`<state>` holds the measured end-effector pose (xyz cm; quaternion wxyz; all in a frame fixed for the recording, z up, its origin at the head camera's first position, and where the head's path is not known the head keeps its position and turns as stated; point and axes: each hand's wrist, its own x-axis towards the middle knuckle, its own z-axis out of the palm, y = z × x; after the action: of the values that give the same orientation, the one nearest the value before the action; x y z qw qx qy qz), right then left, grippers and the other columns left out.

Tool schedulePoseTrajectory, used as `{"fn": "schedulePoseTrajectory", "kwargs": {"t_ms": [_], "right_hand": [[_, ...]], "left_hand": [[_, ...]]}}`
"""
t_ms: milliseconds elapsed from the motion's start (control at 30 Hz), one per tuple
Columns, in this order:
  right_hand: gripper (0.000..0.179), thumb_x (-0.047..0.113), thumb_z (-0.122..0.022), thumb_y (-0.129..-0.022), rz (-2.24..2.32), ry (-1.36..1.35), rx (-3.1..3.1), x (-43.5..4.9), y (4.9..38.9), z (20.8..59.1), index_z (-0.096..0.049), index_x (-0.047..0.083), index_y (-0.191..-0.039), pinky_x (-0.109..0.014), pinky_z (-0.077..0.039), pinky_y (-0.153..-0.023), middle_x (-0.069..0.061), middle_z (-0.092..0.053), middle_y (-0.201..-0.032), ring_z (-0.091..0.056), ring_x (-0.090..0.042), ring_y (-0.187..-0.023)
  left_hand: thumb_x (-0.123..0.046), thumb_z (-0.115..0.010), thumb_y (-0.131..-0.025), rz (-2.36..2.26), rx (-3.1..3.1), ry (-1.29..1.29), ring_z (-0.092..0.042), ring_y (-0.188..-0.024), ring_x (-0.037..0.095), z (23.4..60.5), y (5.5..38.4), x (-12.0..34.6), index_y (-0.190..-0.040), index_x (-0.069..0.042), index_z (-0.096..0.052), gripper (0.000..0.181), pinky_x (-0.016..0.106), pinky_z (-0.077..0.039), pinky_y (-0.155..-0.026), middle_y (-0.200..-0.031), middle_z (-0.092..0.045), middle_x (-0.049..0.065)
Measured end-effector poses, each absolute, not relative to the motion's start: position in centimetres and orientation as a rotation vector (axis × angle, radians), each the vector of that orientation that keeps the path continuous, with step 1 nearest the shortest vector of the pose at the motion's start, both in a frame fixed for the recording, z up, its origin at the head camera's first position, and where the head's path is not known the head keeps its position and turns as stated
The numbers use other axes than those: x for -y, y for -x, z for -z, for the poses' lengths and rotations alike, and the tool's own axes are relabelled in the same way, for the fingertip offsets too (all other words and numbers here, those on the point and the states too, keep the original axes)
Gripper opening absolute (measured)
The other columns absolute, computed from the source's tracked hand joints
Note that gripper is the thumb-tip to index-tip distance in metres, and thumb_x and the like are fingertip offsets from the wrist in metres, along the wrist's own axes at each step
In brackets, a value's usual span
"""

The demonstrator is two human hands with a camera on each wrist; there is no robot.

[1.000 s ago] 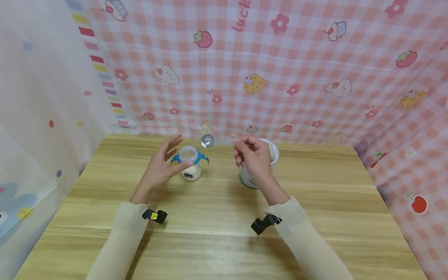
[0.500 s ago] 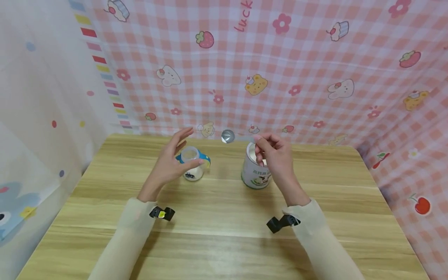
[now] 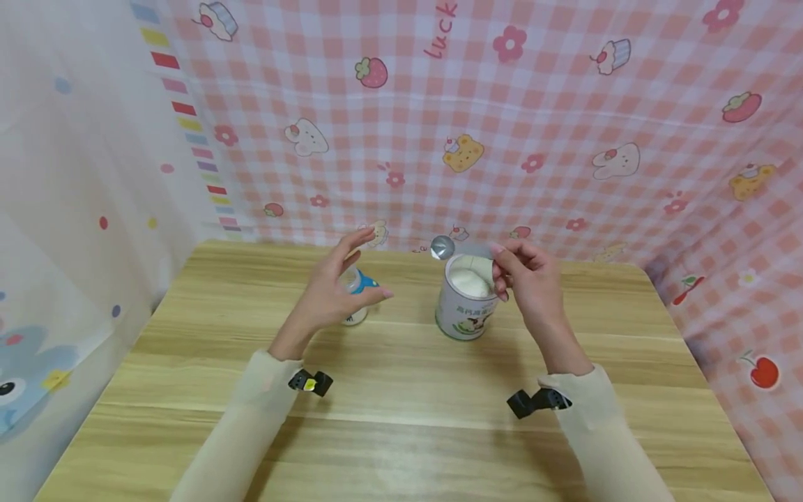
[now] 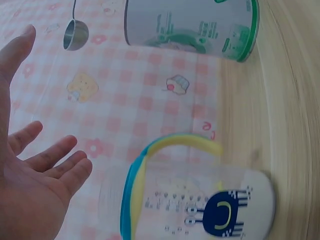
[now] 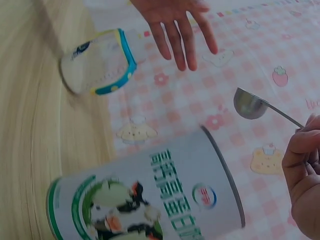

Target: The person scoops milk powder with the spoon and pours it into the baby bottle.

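Up in the air goes the metal spoon [image 3: 442, 247], its round bowl off the desk near the far left side of the can's rim, and the right hand [image 3: 530, 279] has it, thumb and fingers pinched together on the end of the handle, the rest of the fingers curled in. Right below that hand stands the can [image 3: 461, 321], upright, open at the top, white powder [image 3: 470, 283] showing inside, green lettering and a cow picture on its side. Over to the left, the left hand [image 3: 326, 296] is holding nothing: thumb well apart from the fingers, fingers loosely spread, and in the left wrist view there's a gap between it and the bottle [image 4: 175, 205]. That bottle stands upright, clear-walled, blue and yellow handles, a dark blue cartoon on the front; from the head, the hand covers much of it. Can and bottle share the wooden desk [image 3: 401, 446], well apart from each other. Pale sleeves [image 3: 228, 425] and small black devices [image 3: 311, 383] at both wrists, and behind it all hangs the pink checked cloth [image 3: 401, 97], dotted with strawberries, flowers and bears.
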<state>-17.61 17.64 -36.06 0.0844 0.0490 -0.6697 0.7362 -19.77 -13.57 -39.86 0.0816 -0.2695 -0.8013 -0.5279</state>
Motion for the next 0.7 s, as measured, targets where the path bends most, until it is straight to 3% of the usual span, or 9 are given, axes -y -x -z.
{"fn": "schedulePoseTrajectory", "kwargs": {"t_ms": [333, 700], "right_hand": [[0.023, 0.019, -0.069, -0.099, -2.059, -0.148, 2.072, -20.0, 17.6, 36.6, -0.067, -0.002, -0.091, -0.021, -0.044, -0.04, 0.001, -0.062, -0.064, -0.052, -0.009, -0.046], [0.025, 0.017, -0.069, -0.099, -1.872, -0.118, 2.209, -21.5, 18.0, 37.9, -0.064, -0.001, -0.083, -0.022, -0.045, -0.038, 0.003, -0.061, -0.061, -0.053, -0.008, -0.045]], "left_hand": [[-0.026, -0.089, -0.082, 1.622, 2.429, 0.848, -0.037, -0.151, 0.017, 40.3, 19.8, 11.1, -0.158, -0.025, -0.036, 0.092, 0.042, -0.034, -0.127, -0.163, -0.041, -0.002], [-0.028, -0.088, -0.082, 1.672, 2.481, 0.839, -0.037, -0.151, 0.015, 41.8, 20.1, 9.0, -0.159, -0.028, -0.033, 0.094, 0.04, -0.037, -0.125, -0.162, -0.041, -0.005]]}}
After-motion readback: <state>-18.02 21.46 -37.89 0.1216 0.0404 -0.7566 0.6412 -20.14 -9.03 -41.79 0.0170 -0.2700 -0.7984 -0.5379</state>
